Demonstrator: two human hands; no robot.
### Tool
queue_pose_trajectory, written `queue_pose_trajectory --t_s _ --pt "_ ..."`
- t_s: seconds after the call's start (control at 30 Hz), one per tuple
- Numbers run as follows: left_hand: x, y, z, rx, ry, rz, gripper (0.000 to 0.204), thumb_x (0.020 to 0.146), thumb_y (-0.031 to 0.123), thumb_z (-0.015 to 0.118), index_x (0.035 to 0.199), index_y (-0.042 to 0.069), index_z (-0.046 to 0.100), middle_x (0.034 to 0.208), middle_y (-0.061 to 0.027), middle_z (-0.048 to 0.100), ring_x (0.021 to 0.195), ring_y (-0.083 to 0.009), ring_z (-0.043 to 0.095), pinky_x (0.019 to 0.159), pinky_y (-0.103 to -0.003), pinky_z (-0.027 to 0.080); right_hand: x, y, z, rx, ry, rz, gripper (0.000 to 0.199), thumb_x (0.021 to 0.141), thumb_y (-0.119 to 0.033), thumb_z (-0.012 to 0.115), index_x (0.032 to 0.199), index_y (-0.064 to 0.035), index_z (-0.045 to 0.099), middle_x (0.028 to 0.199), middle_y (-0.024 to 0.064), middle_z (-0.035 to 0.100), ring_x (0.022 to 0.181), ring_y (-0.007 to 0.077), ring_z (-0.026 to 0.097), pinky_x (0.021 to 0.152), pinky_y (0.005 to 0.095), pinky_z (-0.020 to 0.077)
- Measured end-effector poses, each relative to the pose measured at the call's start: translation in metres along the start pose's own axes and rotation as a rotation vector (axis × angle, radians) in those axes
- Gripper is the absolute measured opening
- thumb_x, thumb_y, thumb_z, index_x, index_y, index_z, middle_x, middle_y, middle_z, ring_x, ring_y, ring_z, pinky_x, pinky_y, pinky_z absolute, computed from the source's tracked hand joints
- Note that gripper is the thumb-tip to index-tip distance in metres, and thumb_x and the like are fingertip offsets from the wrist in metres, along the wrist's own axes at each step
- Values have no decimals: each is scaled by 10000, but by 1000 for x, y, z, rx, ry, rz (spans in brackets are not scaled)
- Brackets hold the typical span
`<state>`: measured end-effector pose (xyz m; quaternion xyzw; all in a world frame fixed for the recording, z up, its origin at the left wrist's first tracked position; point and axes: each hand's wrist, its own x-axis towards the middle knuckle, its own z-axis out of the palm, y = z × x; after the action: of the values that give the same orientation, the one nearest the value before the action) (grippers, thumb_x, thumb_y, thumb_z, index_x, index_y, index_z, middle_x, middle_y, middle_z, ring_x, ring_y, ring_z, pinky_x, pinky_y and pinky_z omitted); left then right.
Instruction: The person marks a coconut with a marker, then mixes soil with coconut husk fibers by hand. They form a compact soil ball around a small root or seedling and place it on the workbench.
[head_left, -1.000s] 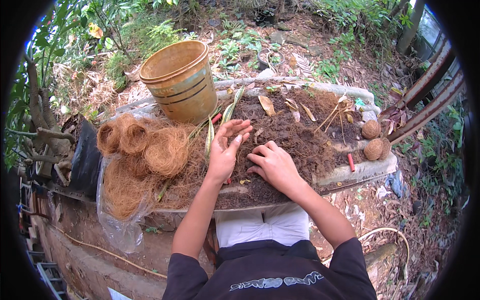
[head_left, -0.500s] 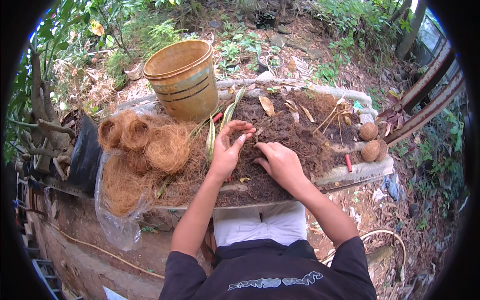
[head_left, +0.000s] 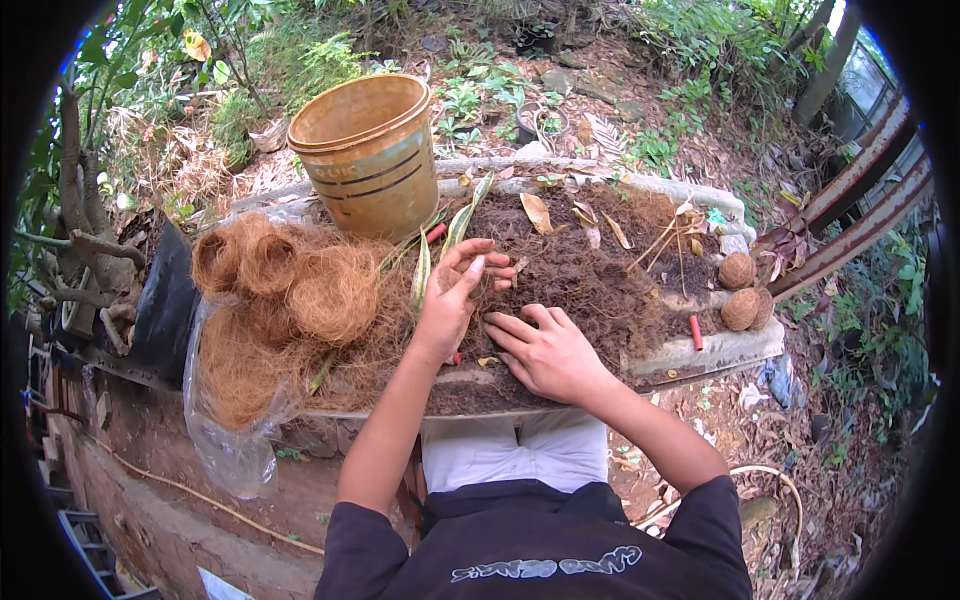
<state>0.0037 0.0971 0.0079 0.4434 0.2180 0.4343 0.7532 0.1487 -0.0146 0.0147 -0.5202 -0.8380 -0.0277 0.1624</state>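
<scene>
Dark crumbly soil point(head_left: 590, 290) mixed with brown fibre covers the middle of a stone-like table. My left hand point(head_left: 452, 305) is raised over its near side, fingers curled toward the thumb; whatever lies inside the curl is hidden, with dark fibrous matter just beside it. To the right and a little nearer, my right hand point(head_left: 550, 355) lies low on the soil, fingers stretched toward the left hand and fingertips touching the surface. Close behind my left hand are long green leaves with pale edges point(head_left: 460, 222).
A tall, stained yellow bucket point(head_left: 375, 185) stands at the back left. Coconut-fibre nests point(head_left: 335, 295) pile up at left on clear plastic point(head_left: 235, 455). Brown round shells point(head_left: 740, 308) and a red tube point(head_left: 696, 332) lie at right. Rusty metal beams point(head_left: 850, 225) slant along the right side.
My right hand has moved nearer to me and down onto the soil, its fingers straighter. The left hand stays near the same spot, fingers slightly more curled.
</scene>
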Motion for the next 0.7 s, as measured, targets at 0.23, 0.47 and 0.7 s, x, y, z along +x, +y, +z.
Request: queue_pose_trajectory --t_s 0.23,0.47,0.7 --pt "2 -4 -18 -213 -41 4 351 907 33 533 1255 0 498 1048 -81 554 948 -171 570 849 -316 498 -2 3 3 41 -26 -7 373 897 -281 609 1209 -78 606 1265 14 566 1109 222 502 918 369 428" --pt "5 0 -14 -47 -78 7 576 858 -79 552 1383 26 339 1228 -134 479 1208 -272 526 1023 -364 471 -14 14 -9 3 -55 -17 304 892 -286 626 1124 -95 666 1175 6 619 1151 232 496 939 366 425" --pt "5 2 -9 -5 -54 1 498 898 -77 550 1354 7 368 1273 -182 498 1270 -325 516 1072 -362 450 -27 16 -4 22 5 14 303 818 -198 649 1104 -103 679 1167 30 625 1159 255 529 959 381 460"
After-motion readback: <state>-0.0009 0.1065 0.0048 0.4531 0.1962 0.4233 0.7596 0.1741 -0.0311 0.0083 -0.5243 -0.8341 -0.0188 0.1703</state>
